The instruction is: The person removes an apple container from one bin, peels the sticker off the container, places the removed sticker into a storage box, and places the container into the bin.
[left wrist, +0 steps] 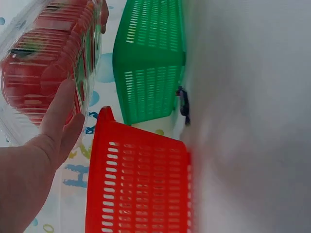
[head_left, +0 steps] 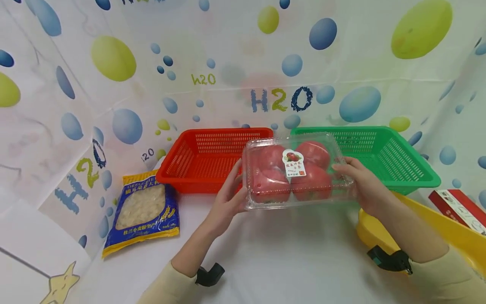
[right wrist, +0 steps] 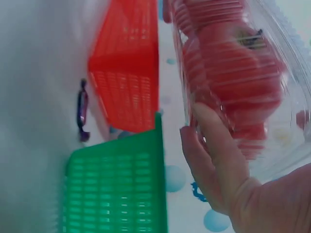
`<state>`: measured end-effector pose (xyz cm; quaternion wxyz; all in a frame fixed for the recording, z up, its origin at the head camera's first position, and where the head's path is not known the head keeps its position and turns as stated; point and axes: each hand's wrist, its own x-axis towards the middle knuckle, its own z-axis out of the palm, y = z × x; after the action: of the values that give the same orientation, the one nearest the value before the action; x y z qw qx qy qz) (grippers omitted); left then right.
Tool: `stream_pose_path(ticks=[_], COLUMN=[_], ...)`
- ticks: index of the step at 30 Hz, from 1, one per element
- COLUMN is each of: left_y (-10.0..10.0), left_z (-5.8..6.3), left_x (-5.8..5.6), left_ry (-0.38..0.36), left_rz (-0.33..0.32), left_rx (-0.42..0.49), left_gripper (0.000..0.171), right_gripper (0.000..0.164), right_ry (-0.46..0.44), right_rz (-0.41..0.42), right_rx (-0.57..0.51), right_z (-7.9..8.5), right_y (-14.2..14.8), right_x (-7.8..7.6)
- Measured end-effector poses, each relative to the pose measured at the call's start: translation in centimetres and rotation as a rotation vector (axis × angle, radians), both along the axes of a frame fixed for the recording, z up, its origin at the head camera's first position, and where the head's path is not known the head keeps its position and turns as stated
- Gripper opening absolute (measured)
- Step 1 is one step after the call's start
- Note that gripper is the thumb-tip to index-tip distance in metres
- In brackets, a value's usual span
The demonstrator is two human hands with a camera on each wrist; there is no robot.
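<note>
A clear plastic box of tomatoes (head_left: 273,185), with a white fruit label on its lid, is held up over the table in front of two baskets. My left hand (head_left: 229,200) grips its left end, and in the left wrist view the fingers (left wrist: 57,109) lie along the ribbed underside. At the other end my right hand (head_left: 362,181) holds the box with the thumb on top. Its fingers (right wrist: 221,145) reach underneath in the right wrist view. Several red tomatoes show through the plastic.
Behind stand a red basket (head_left: 197,185) and a green basket (head_left: 417,173). A blue-and-yellow food bag (head_left: 172,211) lies left. On the right are a yellow container (head_left: 368,228) and a red-and-white box (head_left: 461,209). A small dark twist-wrapped piece (right wrist: 82,111) lies near the baskets.
</note>
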<state>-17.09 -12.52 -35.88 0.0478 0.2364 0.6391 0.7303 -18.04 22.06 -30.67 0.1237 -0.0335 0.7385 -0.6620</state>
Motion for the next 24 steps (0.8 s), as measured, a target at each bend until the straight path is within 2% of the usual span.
stream_pose_path(ticks=[2,7,12,17,24], left_y=[-0.7,-2.6,-4.1,-4.8,-5.7], left_z=[-0.4,-1.1,-1.7,-2.4,-3.5], left_x=[0.6,2.1,3.7,5.1,6.5], left_ry=[0.007,0.006,-0.019,-0.093,-0.207], left_rz=[-0.015,-0.058,-0.09,-0.116,-0.184], left_rx=[-0.029,-0.087,-0.112,-0.131,-0.14], left_gripper=[0.078,0.077,0.077,0.081,0.086], right_gripper=[0.071,0.072,0.066,0.063,0.063], right_ry=[0.013,0.037,0.039,0.028,0.048], right_rz=[0.024,0.102,0.188,0.269,0.355], right_rx=[0.027,0.076,0.009,-0.031,0.052], right_z=[-0.6,-1.9,-3.1,-4.3,-6.3], right_y=[-0.1,-0.3,-0.2,0.1,0.4], right_x=[0.8,2.8,4.2,5.4,6.3])
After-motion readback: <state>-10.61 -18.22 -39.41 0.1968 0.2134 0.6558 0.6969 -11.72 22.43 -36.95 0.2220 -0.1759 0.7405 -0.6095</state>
